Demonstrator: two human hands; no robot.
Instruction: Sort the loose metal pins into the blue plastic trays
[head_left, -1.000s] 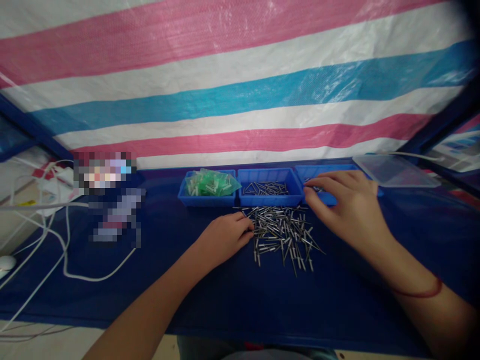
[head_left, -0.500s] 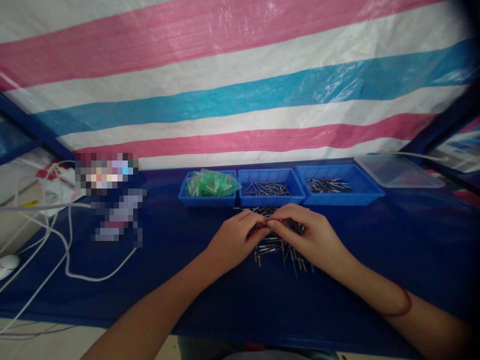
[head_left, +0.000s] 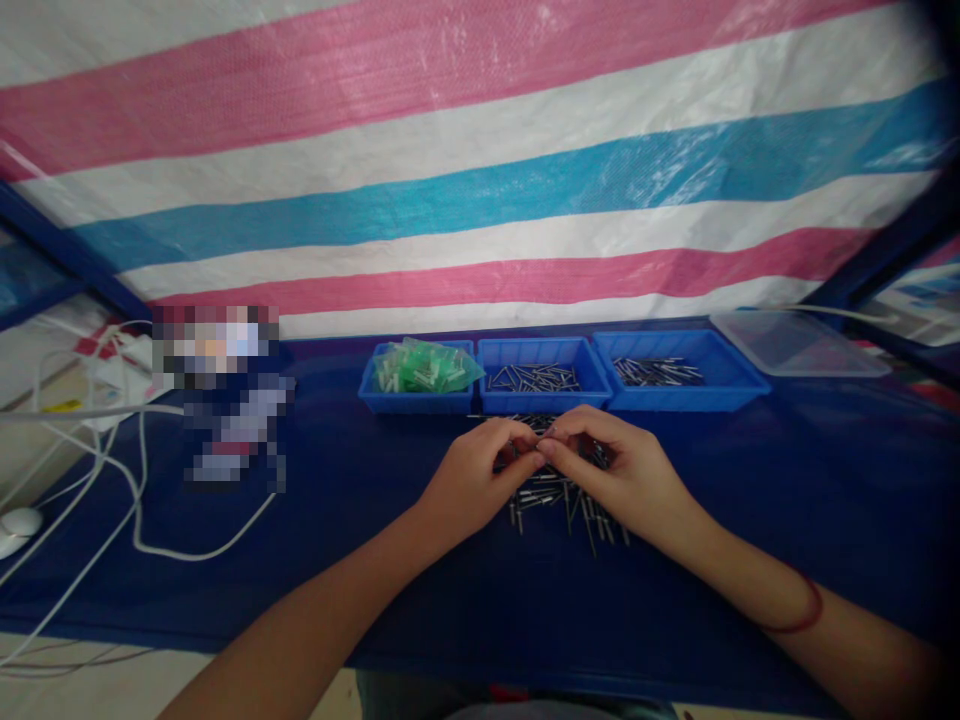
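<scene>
Over a loose pile of metal rivets on the blue table, both my hands meet fingertip to fingertip. My left hand is closed in a pinch, thumb against fingers. Its tips touch those of my right hand, which is pinched too. Whatever lies between the fingertips is too small to make out. Part of the pile is hidden beneath the hands. Just behind them stands a blue bin with more rivets in it.
To the right, another blue bin contains rivets. The left blue bin holds a bag of green and white pieces. A clear plastic lid lies at the back right. White cables run across the left side.
My fingertips have shifted very slightly against each other, still pinched together above the pile. The bins and rivets stay where they were.
</scene>
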